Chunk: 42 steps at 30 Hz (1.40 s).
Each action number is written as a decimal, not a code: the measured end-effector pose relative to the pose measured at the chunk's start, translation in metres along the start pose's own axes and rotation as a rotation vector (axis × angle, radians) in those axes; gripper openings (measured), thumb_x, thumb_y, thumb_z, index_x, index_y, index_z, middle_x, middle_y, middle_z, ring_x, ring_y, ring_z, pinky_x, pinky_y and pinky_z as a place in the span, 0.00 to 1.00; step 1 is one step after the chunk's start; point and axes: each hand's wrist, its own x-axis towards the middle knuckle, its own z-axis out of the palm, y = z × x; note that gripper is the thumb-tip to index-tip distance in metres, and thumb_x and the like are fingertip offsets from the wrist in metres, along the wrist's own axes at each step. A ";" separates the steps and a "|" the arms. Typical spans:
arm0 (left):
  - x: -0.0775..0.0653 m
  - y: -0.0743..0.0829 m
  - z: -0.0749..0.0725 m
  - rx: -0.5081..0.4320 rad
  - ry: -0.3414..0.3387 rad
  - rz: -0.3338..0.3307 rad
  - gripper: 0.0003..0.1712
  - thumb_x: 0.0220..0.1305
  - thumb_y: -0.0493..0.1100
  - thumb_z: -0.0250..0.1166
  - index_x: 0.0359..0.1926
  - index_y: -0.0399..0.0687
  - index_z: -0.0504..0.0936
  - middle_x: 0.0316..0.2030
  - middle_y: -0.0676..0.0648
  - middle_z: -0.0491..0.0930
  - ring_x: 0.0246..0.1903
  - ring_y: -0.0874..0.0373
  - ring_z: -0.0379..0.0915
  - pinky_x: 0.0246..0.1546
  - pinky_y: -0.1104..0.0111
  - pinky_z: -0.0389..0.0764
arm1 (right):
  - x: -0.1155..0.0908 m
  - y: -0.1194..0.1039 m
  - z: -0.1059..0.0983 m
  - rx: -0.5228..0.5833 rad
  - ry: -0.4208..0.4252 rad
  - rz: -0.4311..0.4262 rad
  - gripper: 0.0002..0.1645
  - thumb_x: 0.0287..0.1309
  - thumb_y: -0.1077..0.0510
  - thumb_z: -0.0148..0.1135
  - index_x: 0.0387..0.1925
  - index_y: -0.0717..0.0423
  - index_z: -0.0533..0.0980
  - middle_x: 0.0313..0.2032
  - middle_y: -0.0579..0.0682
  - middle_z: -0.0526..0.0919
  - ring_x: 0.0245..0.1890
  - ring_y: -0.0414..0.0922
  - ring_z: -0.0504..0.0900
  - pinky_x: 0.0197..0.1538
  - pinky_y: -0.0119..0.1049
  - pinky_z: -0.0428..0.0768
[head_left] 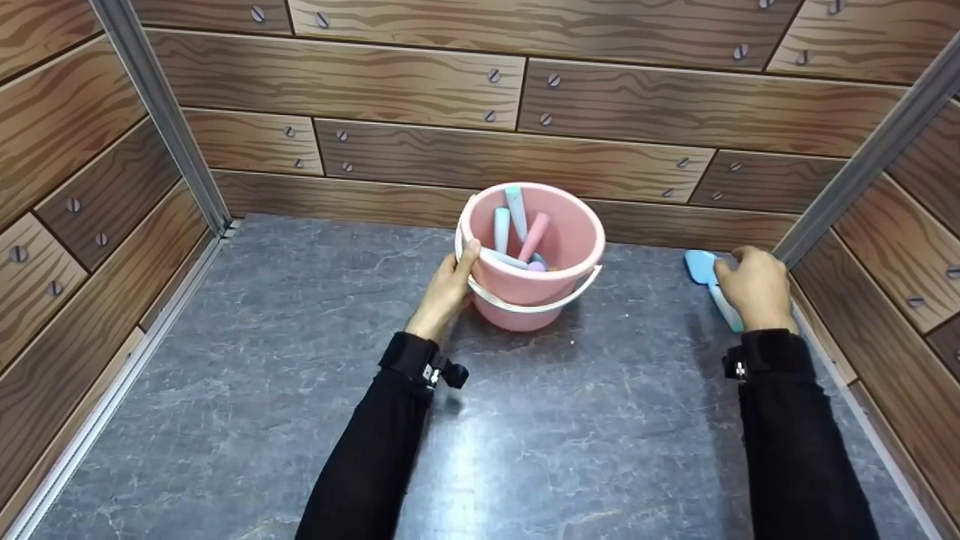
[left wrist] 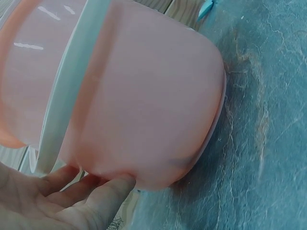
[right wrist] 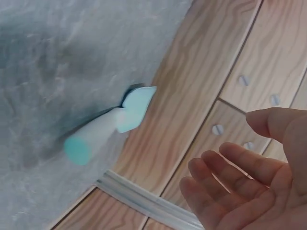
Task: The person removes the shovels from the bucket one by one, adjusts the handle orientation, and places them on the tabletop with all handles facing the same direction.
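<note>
My right hand (head_left: pixel 754 289) is empty, fingers loosely curved and thumb well apart from them, above the counter (head_left: pixel 225 360). The blue toy shovel (right wrist: pixel 114 123) lies on the counter just to that hand's left, apart from the fingers in the right wrist view. My left hand (head_left: pixel 444 291) holds the pink bucket (head_left: pixel 529 289) by its side, thumb and fingers bent against the wall; several handles (head_left: pixel 532 238) stand inside.

I judge that I am reaching for the shovel. I'd best come down over the middle of its handle, thumb on one side and fingers on the other, keeping my left hand steady on the bucket.

The shovel's long axis runs away from me and slightly leftward: blade at the far end, beyond my right fingertips, teal handle end towards my wrist.
</note>
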 end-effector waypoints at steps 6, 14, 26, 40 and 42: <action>-0.001 0.003 0.000 -0.016 0.005 -0.046 0.36 0.91 0.62 0.57 0.73 0.33 0.76 0.62 0.36 0.84 0.59 0.49 0.85 0.79 0.41 0.85 | 0.003 -0.019 -0.006 0.006 0.016 -0.024 0.37 0.91 0.49 0.52 0.82 0.75 0.70 0.76 0.82 0.76 0.73 0.81 0.77 0.75 0.79 0.79; 0.001 0.006 0.000 -0.039 -0.014 -0.034 0.34 0.92 0.61 0.56 0.72 0.33 0.77 0.58 0.38 0.86 0.57 0.50 0.86 0.78 0.42 0.86 | 0.008 -0.042 -0.010 0.007 0.096 -0.119 0.35 0.89 0.51 0.58 0.77 0.77 0.74 0.71 0.83 0.80 0.73 0.81 0.79 0.76 0.78 0.78; 0.000 0.002 -0.003 -0.044 -0.024 -0.012 0.28 0.93 0.58 0.55 0.64 0.35 0.81 0.48 0.43 0.88 0.49 0.53 0.87 0.61 0.58 0.93 | 0.004 -0.077 -0.014 0.009 0.074 -0.190 0.35 0.91 0.50 0.57 0.81 0.73 0.72 0.75 0.81 0.78 0.74 0.79 0.78 0.76 0.77 0.79; 0.000 0.000 -0.001 -0.035 -0.026 -0.017 0.31 0.92 0.59 0.54 0.70 0.34 0.79 0.54 0.40 0.86 0.54 0.51 0.86 0.71 0.49 0.90 | 0.007 -0.110 -0.013 0.040 0.084 -0.293 0.34 0.88 0.50 0.61 0.80 0.69 0.75 0.77 0.77 0.79 0.79 0.76 0.77 0.83 0.73 0.75; 0.000 -0.001 0.000 -0.040 -0.030 -0.018 0.32 0.93 0.59 0.54 0.70 0.34 0.79 0.55 0.39 0.86 0.55 0.50 0.86 0.74 0.45 0.89 | 0.006 -0.114 -0.013 0.040 0.084 -0.306 0.34 0.87 0.50 0.62 0.80 0.70 0.75 0.77 0.77 0.79 0.79 0.76 0.77 0.83 0.72 0.75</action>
